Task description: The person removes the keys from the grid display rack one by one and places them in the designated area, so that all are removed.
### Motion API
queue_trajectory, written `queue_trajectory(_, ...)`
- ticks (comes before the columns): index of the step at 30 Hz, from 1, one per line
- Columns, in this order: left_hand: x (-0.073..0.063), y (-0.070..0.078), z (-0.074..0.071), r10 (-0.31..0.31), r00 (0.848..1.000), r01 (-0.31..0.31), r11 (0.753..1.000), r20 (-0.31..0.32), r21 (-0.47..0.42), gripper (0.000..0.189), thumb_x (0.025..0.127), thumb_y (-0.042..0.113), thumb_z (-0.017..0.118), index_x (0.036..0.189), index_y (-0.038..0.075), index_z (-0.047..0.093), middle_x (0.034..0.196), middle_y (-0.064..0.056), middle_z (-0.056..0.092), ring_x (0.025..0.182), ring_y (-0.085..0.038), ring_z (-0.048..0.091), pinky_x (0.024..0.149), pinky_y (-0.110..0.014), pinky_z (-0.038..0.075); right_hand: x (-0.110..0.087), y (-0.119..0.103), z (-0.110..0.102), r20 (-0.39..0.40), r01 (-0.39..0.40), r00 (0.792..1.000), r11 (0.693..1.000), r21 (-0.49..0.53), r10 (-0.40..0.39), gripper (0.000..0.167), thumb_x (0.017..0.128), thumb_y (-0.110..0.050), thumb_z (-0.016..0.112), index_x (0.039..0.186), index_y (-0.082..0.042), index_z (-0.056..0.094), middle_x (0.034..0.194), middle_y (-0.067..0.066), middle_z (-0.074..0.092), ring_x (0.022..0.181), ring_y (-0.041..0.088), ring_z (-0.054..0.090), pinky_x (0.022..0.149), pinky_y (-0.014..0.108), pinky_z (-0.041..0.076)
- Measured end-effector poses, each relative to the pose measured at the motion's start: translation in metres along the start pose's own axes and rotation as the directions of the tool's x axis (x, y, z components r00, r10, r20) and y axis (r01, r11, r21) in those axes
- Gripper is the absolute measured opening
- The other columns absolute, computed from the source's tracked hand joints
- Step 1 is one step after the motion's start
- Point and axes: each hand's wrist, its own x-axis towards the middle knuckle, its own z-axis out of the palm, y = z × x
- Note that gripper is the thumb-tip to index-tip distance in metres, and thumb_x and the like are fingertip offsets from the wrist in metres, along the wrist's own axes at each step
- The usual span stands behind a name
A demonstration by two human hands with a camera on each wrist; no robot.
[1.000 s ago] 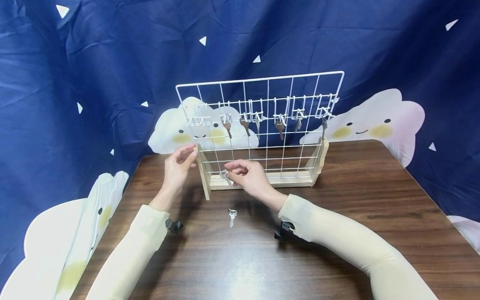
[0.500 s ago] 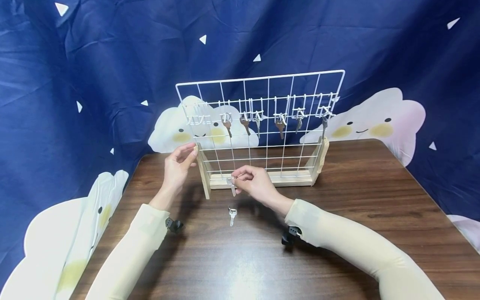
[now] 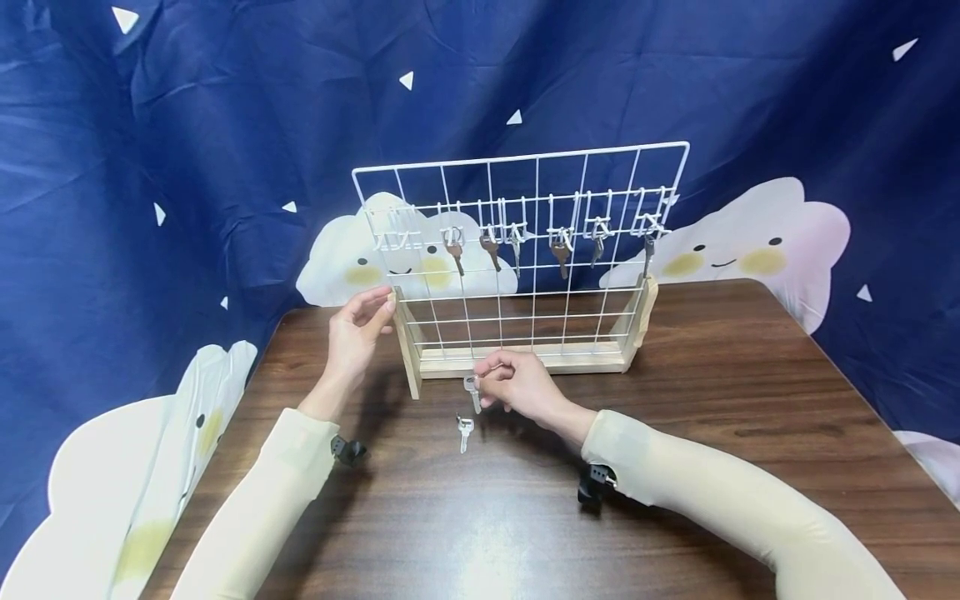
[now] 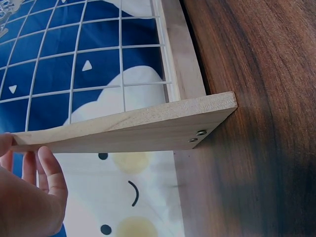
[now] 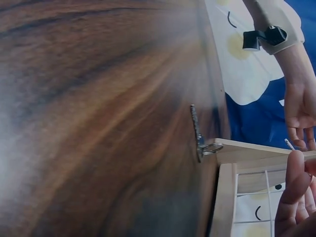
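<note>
A white wire grid [image 3: 536, 167] stands in a wooden base, with several keys hanging from its hooks, among them a brown key [image 3: 561, 252]. My left hand [image 3: 352, 337] pinches the top of the wooden side panel [image 4: 123, 126] between thumb and fingers. Between the thumb and fingers of my right hand [image 3: 521, 385] is a silver key [image 3: 473, 395], pointing down in front of the base. Just below it, another silver key [image 3: 465, 435] with a ring lies on the table. In the right wrist view, my fingers hide most of the held key.
The dark wooden table [image 3: 675, 433] stretches to both sides of the rack. A blue cloth [image 3: 262, 125] with clouds hangs behind it. Bare hooks [image 3: 397, 240] sit at the grid's left end. The right side panel [image 3: 640, 325] supports the other end.
My right hand has moved down and slightly right with the silver key, away from the grid's lower bars and closer to the key on the table. My left hand has stayed in place.
</note>
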Motion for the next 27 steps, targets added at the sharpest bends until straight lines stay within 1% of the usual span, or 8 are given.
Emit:
queue_trajectory(6,0.0,-0.001,0.0,0.001,1.0,-0.001,1.0,0.0,0.004,0.039,0.091,0.022,0.074,0.125,0.004,0.067,0.126,-0.019,0.068,0.097,-0.008,0.07,0.074,-0.024,0.064,-0.006,0.01,0.002,0.031,-0.024,0.999,1.0,-0.005,0.025,0.024,0.086,-0.007,0.071,0.109,-0.002,0.07,0.085,0.011,0.078,0.063,0.015,0.071,0.044,0.029,0.05)
queue_trajectory(10,0.0,0.0,0.0,-0.002,1.0,0.002,1.0,0.002,0.006,0.04,0.091,0.023,0.074,0.125,0.004,0.066,0.127,-0.018,0.068,0.098,-0.008,0.069,0.075,-0.026,0.064,-0.008,0.017,0.004,0.049,-0.032,0.998,0.999,-0.031,0.034,0.021,0.085,-0.007,0.072,0.106,-0.004,0.071,0.086,0.011,0.078,0.063,0.017,0.071,0.043,0.03,0.051)
queue_trajectory(14,-0.001,0.0,0.0,-0.002,1.0,0.002,1.0,0.003,0.003,0.04,0.091,0.023,0.075,0.125,0.004,0.066,0.127,-0.019,0.068,0.098,-0.009,0.069,0.074,-0.025,0.064,-0.01,0.02,0.004,0.055,-0.047,0.997,0.997,-0.066,0.051,0.017,0.085,-0.008,0.072,0.102,-0.005,0.072,0.082,0.01,0.077,0.065,0.022,0.073,0.044,0.033,0.053)
queue_trajectory(16,-0.001,0.0,0.0,-0.001,1.0,0.001,1.0,0.002,0.003,0.04,0.091,0.023,0.074,0.125,0.004,0.066,0.127,-0.019,0.068,0.098,-0.009,0.069,0.073,-0.023,0.063,-0.01,0.021,0.004,0.055,-0.049,0.997,0.995,-0.088,0.054,0.016,0.085,-0.008,0.072,0.101,-0.006,0.072,0.079,0.009,0.076,0.066,0.024,0.073,0.045,0.035,0.054)
queue_trajectory(20,0.0,0.001,0.001,0.0,1.0,0.0,1.0,0.003,0.001,0.04,0.092,0.022,0.074,0.126,0.003,0.066,0.126,-0.019,0.068,0.097,-0.008,0.069,0.073,-0.023,0.063,-0.011,0.024,0.005,0.062,-0.062,0.996,0.991,-0.118,0.07,0.014,0.084,-0.008,0.073,0.098,-0.006,0.072,0.075,0.008,0.076,0.068,0.029,0.073,0.047,0.041,0.058)
queue_trajectory(23,-0.001,0.002,0.001,-0.005,1.0,0.005,1.0,0.004,-0.001,0.04,0.092,0.021,0.074,0.126,0.003,0.066,0.126,-0.019,0.068,0.098,-0.008,0.069,0.075,-0.026,0.064,-0.011,0.026,0.005,0.066,-0.089,0.993,0.989,-0.122,0.098,0.012,0.084,-0.007,0.074,0.097,-0.007,0.072,0.073,0.007,0.075,0.068,0.03,0.074,0.048,0.042,0.06)
queue_trajectory(27,-0.001,0.003,0.001,-0.016,1.0,0.016,1.0,0.002,-0.003,0.039,0.092,0.019,0.073,0.127,0.003,0.065,0.127,-0.018,0.068,0.097,-0.007,0.069,0.074,-0.024,0.064,-0.011,0.031,0.006,0.075,-0.111,0.99,0.984,-0.141,0.122,0.011,0.084,-0.007,0.073,0.095,-0.007,0.072,0.071,0.006,0.075,0.064,0.025,0.073,0.048,0.039,0.06)
